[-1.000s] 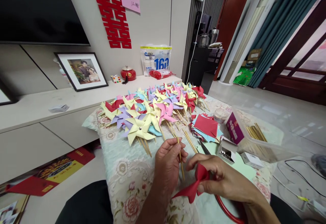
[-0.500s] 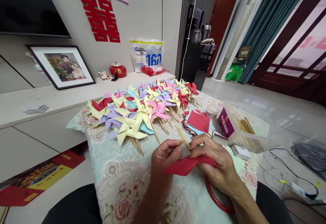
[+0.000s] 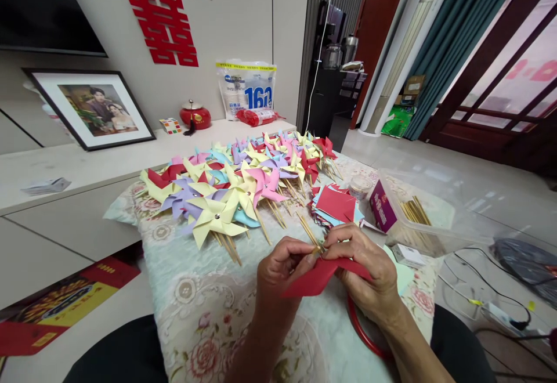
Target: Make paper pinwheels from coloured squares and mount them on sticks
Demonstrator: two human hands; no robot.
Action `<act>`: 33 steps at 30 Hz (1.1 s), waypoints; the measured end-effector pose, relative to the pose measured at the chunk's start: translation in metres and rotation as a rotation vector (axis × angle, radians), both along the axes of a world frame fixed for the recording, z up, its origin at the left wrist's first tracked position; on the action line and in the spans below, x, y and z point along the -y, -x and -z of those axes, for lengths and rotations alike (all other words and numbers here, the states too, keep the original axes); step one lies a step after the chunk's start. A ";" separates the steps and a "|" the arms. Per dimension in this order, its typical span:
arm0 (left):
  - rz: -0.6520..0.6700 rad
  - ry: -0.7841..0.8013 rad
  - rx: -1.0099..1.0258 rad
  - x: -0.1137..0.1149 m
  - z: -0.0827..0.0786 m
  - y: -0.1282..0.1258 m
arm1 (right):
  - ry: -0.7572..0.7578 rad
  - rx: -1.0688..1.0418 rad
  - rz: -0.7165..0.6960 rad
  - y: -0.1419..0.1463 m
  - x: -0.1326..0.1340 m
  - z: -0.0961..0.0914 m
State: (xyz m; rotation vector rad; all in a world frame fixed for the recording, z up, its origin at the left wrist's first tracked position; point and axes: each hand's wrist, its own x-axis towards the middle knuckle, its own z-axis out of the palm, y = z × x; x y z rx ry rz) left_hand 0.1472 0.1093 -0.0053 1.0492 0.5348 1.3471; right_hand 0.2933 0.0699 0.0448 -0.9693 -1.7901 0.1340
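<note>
My right hand (image 3: 365, 261) is closed on a folded red paper pinwheel (image 3: 311, 281), which droops below the fingers. Close against it, my left hand (image 3: 285, 270) pinches a wooden stick (image 3: 317, 250); only its small tan tip shows, at the upper edge of the red paper. Whether the stick is joined to the paper is hidden by the fingers. Beyond the hands lie a few loose wooden sticks (image 3: 308, 227) and a stack of coloured paper squares (image 3: 336, 203), a red one on top. Finished-looking pinwheels (image 3: 217, 216) on sticks cover the far left of the table.
A clear plastic box (image 3: 435, 232) with wooden sticks stands at the right, a small white box (image 3: 408, 255) before it. Under my right wrist a red curved handle (image 3: 363, 336) shows. A round clear tub (image 3: 360, 185) sits behind the paper stack. Cables (image 3: 491, 270) lie on the floor.
My left hand has brought the stick's tip rightward, up against the red paper by the right fingers. The whole view has shifted slightly.
</note>
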 end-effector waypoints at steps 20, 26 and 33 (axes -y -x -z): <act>-0.003 -0.095 -0.130 0.000 -0.006 0.003 | 0.018 0.011 -0.016 -0.001 0.002 0.001; -0.031 -0.096 -0.149 0.004 -0.008 0.004 | 0.033 0.011 -0.019 -0.001 0.002 0.001; 0.008 -0.059 -0.154 0.005 -0.009 0.004 | 0.033 0.009 -0.030 -0.002 0.002 0.000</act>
